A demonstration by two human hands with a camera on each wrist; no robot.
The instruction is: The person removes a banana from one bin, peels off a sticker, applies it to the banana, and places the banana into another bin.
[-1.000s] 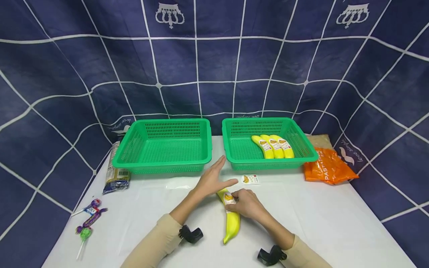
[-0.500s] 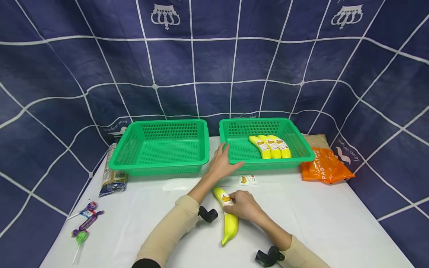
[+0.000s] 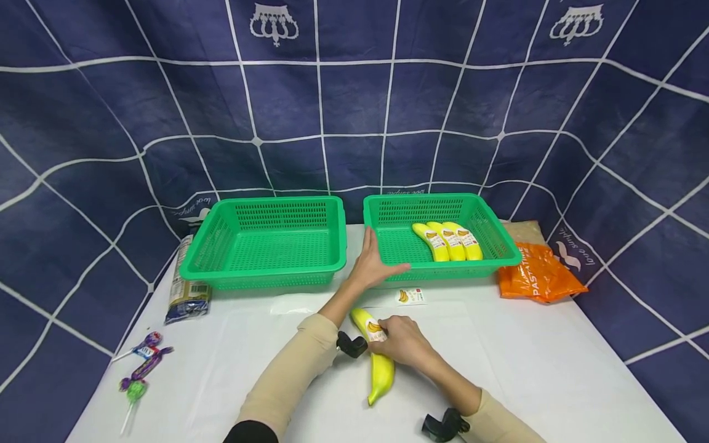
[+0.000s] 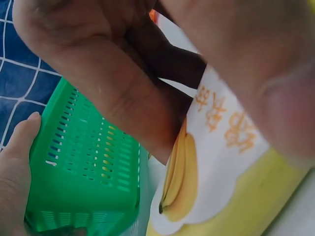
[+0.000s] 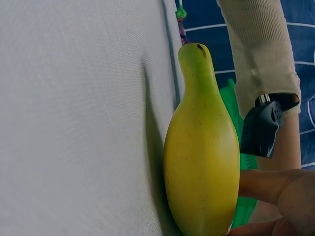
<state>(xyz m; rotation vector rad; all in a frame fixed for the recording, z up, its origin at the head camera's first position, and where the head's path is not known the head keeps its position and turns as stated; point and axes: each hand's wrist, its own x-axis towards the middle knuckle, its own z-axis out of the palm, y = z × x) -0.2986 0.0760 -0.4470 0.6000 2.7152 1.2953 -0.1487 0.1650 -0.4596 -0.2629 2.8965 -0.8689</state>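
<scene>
Two hands at a white counter (image 3: 532, 363) with green baskets, in front of a navy grid-patterned backdrop (image 3: 354, 111).

The right hand (image 3: 403, 342) curls its fingers (image 3: 382, 335) onto the sticker of a banana (image 3: 379, 368) lying on the counter just beneath them. The left hand (image 3: 372, 266), fingers straight and apart, rests against the front rim of the right basket (image 3: 501, 237), which holds three stickered bananas (image 3: 450, 241) beyond the fingertips. The left basket (image 3: 338, 237) sits just beside that hand. A sticker sheet (image 3: 411, 296) lies between both hands.

Smooth, matt-skinned banana (image 3: 381, 369) with paper sticker (image 3: 376, 327); perforated glossy plastic basket (image 3: 388, 271); white cloth-covered table (image 3: 554, 369).
</scene>
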